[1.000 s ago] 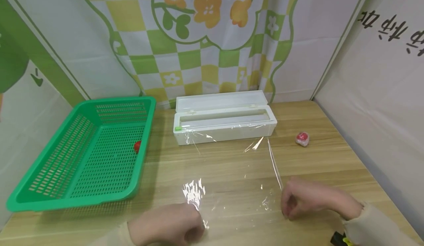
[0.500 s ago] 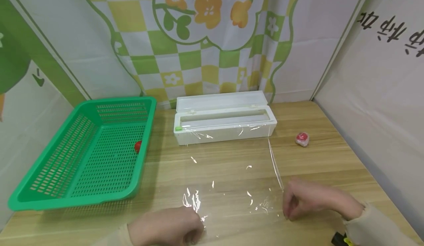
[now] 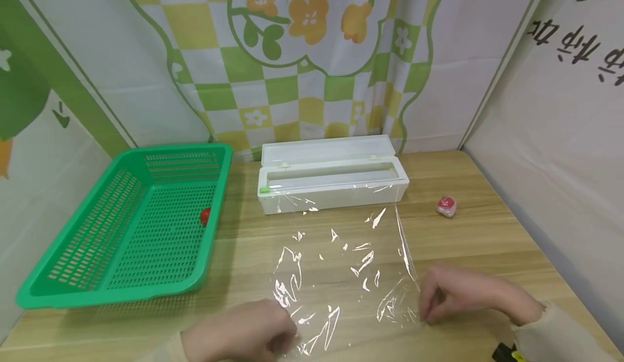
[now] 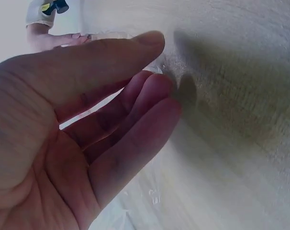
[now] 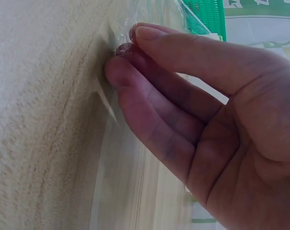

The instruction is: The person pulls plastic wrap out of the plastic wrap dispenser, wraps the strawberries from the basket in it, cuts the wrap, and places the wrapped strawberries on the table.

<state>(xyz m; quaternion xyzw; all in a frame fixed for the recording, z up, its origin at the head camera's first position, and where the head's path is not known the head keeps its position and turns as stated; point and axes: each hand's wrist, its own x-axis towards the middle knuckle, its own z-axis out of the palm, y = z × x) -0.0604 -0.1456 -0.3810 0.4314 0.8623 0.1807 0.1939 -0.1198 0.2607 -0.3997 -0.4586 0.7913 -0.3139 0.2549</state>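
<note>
Basket: A green basket [image 3: 107, 298] is placed at the left of the wooden table [image 3: 487, 248], beside the wrap.
Red thing: A small red thing [image 3: 205, 216] is seen inside the basket, partly covered by its right wall.
Box: A long white box [image 3: 329, 166] is set at the back, its lid tipped back by the checked curtain [image 3: 312, 96].
Red and white lump: A little lump [image 3: 446, 206] is placed to the right of the box, near it.
Clear wrap: A see-through sheet of wrap [image 3: 336, 275] is stretched from the box's front edge to both hands.
Left hand: The wrap's near left part is pinched by the left hand [image 3: 244, 329], thumb and fingers bent close together.
Right hand: The wrap's near right corner is pinched between thumb and finger of the right hand [image 3: 468, 294].
Hard to see: The left pinch is mostly hidden by the thumb. The wrap's left edge is hard to make out. A black and yellow thing [image 3: 504, 353] is cut off below, by the right sleeve [image 3: 560, 335].
</note>
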